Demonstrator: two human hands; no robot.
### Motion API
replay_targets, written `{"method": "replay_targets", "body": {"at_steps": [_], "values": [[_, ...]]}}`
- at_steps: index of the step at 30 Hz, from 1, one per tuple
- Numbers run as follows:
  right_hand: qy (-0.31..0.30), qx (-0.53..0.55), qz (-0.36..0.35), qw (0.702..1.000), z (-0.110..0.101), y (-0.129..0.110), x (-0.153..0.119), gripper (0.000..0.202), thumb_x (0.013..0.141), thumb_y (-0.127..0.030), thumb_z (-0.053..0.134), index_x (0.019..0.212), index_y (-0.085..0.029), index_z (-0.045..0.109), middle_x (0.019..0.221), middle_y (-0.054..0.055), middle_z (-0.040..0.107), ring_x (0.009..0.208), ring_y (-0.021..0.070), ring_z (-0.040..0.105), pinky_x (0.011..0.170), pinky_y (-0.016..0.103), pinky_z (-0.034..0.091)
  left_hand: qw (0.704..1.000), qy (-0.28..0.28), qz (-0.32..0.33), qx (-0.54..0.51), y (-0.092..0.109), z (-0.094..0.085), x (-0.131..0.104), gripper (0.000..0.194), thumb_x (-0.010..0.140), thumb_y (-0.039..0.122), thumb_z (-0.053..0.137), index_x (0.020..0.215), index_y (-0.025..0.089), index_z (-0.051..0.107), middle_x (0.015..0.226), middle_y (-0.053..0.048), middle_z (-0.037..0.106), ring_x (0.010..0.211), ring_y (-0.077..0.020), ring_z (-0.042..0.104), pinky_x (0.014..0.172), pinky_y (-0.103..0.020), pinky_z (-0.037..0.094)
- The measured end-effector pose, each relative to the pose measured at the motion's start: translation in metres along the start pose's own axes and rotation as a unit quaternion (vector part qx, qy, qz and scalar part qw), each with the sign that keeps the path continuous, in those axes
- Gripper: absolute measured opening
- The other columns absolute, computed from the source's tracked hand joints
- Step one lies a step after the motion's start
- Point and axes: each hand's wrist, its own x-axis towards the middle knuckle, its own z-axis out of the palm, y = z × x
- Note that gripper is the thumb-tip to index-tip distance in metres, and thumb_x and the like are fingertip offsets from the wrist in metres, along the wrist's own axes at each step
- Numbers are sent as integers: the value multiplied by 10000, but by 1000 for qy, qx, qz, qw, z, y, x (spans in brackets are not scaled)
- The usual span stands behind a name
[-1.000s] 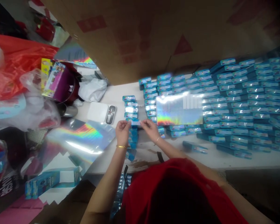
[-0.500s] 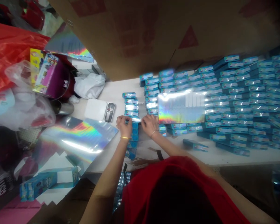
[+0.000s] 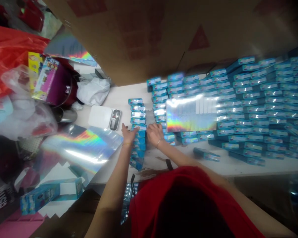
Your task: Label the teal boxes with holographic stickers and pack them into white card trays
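Your left hand had its fingers spread, the thumb apparently touching a blue box midway along the short column on the worktop. Your right hand curled beside its other end; whether those fingers gripped anything, you couldn't tell.

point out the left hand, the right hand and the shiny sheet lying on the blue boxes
left hand (image 3: pixel 129 135): head view, middle of the hand
right hand (image 3: pixel 155 135): head view, back of the hand
shiny sheet (image 3: pixel 187 115): head view, middle of its face
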Motion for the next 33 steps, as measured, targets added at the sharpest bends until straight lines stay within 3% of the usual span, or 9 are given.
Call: {"method": "replay_targets", "body": {"at_steps": [4,6,8,13,17,20,23,29,33], "values": [[19,-4,-61,998,-17,5,-1,169,829,-86,516,769,-169,650,835,70,612,901,229,464,859,396,278,989,70,114,65,11,-9,0,957,608,444,795,1399,168,333,1308,-167,471,1196,-320,493,1002,-453,403],[71,-4,-58,996,-38,24,-5,149,866,-155,512,811,-198,643,839,47,605,887,220,469,839,379,297,958,147,234,77,32,-3,-8,795,678,456,739,1339,157,416,1275,-157,503,1191,-316,484,1025,-476,371],[143,4,-10,990,-62,59,-10,181,920,-219,449,892,-203,627,866,55,596,888,224,473,816,374,319,920,151,355,63,66,14,-22,558,794,426,637,1259,153,493,1199,-128,554,1113,-265,528,1006,-435,392],[356,104,173,912,-105,179,-22,209,933,-257,387,1041,-155,533,852,78,558,826,223,492,770,350,394,811,-40,573,107,173,107,-57,257,928,242,434,1102,159,603,1053,-92,611,1036,-207,546,927,-339,433],[348,134,183,910,-95,229,-25,177,902,-255,413,1024,-172,510,872,82,561,831,233,501,771,360,413,759,-88,575,292,221,187,-61,275,905,176,446,1113,161,626,1097,-135,595,1055,-259,522,881,-382,421],[336,148,172,914,-79,234,-26,160,899,-237,402,1011,-177,499,930,100,568,872,237,501,803,371,417,729,-96,545,402,224,218,-58,248,897,144,436,968,144,674,1030,-153,610,1048,-287,521,847,-401,405],[340,148,173,912,-68,232,-27,151,905,-245,391,994,-184,496,943,112,569,895,249,490,823,390,412,711,-79,543,441,213,226,-57,243,895,147,439,931,136,679,1056,-161,612,1045,-306,513,821,-416,396],[355,135,189,906,-62,232,-26,171,928,-292,387,982,-183,508,917,110,570,862,248,482,802,391,405,720,-70,558,406,191,224,-65,196,900,170,464,931,174,657,1150,-139,601,1050,-287,505,783,-396,398],[360,143,187,903,-61,240,-24,215,923,-281,359,990,-166,528,906,116,568,865,247,487,814,400,411,740,-74,595,306,173,199,-99,141,910,189,475,900,175,614,1071,-123,627,976,-246,534,785,-378,397]]}}
